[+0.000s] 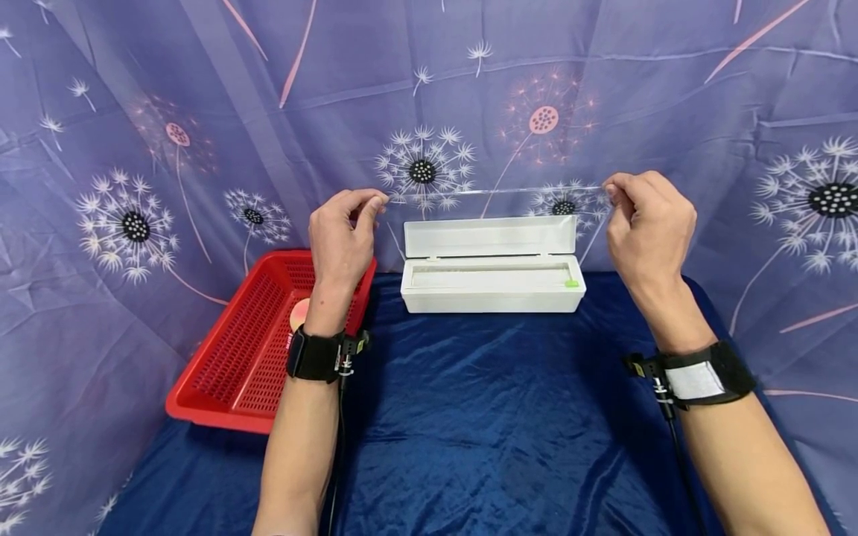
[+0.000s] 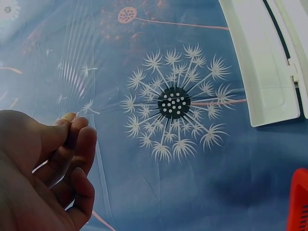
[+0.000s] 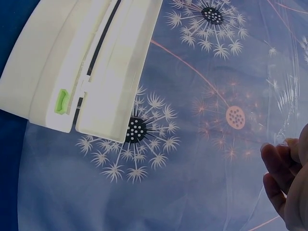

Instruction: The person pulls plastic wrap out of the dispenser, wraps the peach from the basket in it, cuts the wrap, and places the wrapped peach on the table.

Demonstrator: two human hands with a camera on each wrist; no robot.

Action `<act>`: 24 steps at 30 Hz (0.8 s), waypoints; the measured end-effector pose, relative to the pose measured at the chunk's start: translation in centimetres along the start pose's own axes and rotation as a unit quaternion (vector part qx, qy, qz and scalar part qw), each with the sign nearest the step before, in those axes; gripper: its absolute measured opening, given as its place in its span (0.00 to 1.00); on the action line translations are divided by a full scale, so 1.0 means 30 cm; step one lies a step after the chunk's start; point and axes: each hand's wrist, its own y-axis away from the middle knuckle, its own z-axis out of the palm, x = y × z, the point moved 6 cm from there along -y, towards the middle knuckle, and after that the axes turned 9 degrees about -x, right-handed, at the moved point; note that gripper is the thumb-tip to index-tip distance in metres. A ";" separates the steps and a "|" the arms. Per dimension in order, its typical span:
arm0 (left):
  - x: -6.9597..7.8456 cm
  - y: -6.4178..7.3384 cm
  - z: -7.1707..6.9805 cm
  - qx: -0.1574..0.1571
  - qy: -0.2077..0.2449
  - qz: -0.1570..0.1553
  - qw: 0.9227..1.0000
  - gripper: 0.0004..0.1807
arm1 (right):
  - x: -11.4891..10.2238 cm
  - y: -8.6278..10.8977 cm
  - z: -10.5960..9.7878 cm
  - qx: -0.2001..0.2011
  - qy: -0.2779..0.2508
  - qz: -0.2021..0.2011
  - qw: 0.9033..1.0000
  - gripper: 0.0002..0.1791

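Observation:
A sheet of clear plastic wrap is stretched between my two raised hands, its upper edge a thin bright line. At one end my left hand pinches it between thumb and fingers; my right hand pinches the other end. Fine creases fan out in the plastic by the fingertips in both wrist views. Below and between the hands stands a white plastic-wrap dispenser, its lid tipped back open. A small green slider sits near its right end.
A red perforated basket stands at the left, partly behind my left forearm. Inside it lies a round pinkish-yellow thing, half hidden by the wrist. Dark blue cloth covers the table, and a purple dandelion-print curtain hangs behind.

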 end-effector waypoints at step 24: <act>0.013 -0.011 -0.015 0.000 0.004 0.011 1.000 0.09 | 0.002 -0.021 -0.010 0.013 -0.006 0.003 1.000 0.12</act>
